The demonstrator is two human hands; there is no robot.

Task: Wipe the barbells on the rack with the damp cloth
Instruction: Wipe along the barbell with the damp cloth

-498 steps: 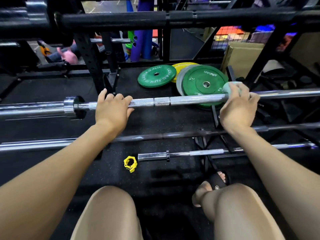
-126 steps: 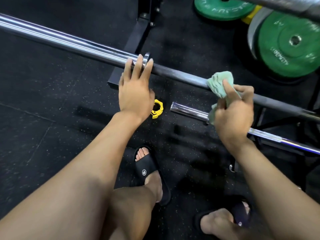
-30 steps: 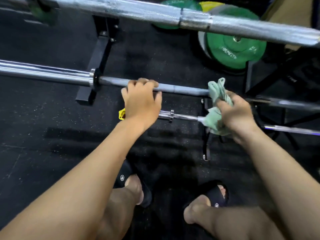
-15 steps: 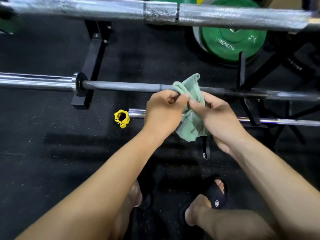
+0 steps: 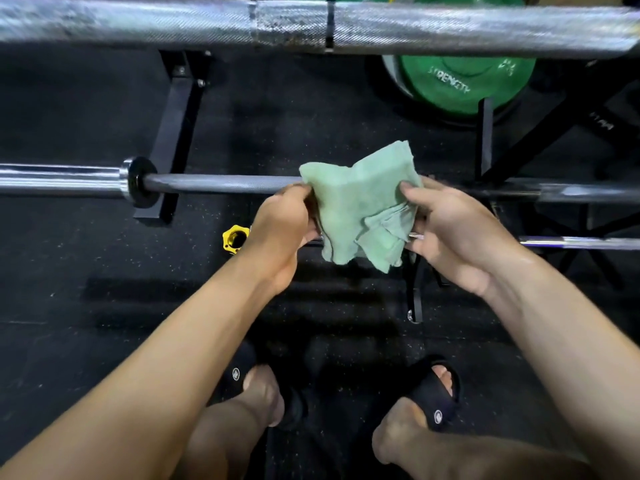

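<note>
Hidden or cut off, for your record:
- Top barbell (image 5: 138, 22): both ends run past the frame edges.
- Middle barbell (image 5: 214, 183): the cloth (image 5: 360, 202) covers your view of its centre.
- Lowest barbell (image 5: 581, 242): mostly behind cloth and hands.
- Left hand (image 5: 280, 223), right hand (image 5: 450, 230): fingertips tucked behind cloth.
- Green plate (image 5: 464, 84): upper part masked; lettering perhaps "STRENGTH".

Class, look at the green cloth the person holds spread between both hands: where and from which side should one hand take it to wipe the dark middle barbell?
Probably the cloth's flat left panel, palm behind it from the near side, so it wraps over the middle barbell. The lower right corner is bunched.
</note>
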